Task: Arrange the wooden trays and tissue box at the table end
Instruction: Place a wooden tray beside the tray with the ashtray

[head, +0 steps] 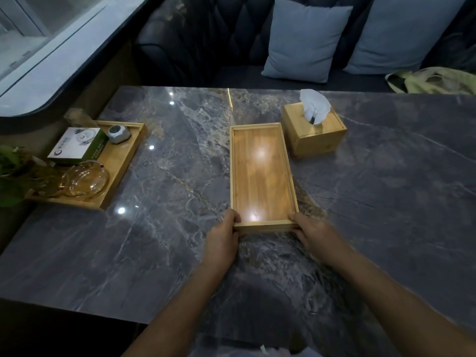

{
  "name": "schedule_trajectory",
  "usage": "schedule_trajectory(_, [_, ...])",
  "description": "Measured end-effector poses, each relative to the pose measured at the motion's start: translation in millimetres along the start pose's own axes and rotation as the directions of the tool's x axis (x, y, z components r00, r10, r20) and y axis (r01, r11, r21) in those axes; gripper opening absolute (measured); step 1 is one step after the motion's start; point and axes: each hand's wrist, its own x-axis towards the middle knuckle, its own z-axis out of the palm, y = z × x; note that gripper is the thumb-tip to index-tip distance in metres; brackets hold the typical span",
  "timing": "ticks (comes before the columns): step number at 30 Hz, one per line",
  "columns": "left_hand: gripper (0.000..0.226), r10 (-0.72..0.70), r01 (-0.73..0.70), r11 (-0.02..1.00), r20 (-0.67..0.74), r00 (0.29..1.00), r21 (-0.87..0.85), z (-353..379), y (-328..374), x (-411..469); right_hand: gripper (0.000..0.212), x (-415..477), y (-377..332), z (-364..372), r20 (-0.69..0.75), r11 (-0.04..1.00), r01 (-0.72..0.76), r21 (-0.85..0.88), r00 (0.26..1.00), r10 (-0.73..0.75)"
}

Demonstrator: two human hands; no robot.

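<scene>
An empty long wooden tray (261, 173) lies in the middle of the grey marble table (386, 189), its long side running away from me. My left hand (223, 235) grips its near left corner and my right hand (313, 234) grips its near right corner. A wooden tissue box (315, 136) with a white tissue sticking up stands just beyond the tray's far right corner. A second, wider wooden tray (121, 161) sits at the table's left end, holding a white and green box, a small silver object and amber glass dishes.
A dark sofa with two light blue cushions (306, 39) runs along the far side of the table. A green plant (10, 173) overlaps the left tray's near end. A yellowish cloth (432, 81) lies on the sofa at far right.
</scene>
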Motion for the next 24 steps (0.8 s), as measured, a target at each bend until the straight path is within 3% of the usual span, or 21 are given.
schedule_trajectory(5, [0.024,0.031,-0.031,0.999,0.002,1.000,0.010,1,-2,-1,0.039,-3,-1,-1,0.017,1.000,-0.006,0.010,1.000,0.006])
schedule_trajectory(11, [0.026,0.064,-0.065,0.998,0.021,0.998,0.021,0,-4,-2,0.051,-4,-3,-7,0.002,0.998,0.023,-0.062,1.000,-0.023])
schedule_trajectory(17, [0.069,0.077,-0.071,0.997,0.174,0.982,-0.041,-11,-12,-7,0.067,-12,3,-14,0.036,0.984,-0.150,0.093,0.988,0.148])
schedule_trajectory(20, [0.048,0.121,-0.116,0.992,0.167,0.979,-0.041,-13,-12,-5,0.054,-7,2,-17,0.016,0.986,-0.102,0.133,0.995,0.101])
schedule_trajectory(24, [0.022,0.112,-0.112,0.994,0.054,0.992,-0.010,-14,-6,3,0.040,-2,-1,-18,-0.057,0.987,-0.046,0.153,0.997,0.055])
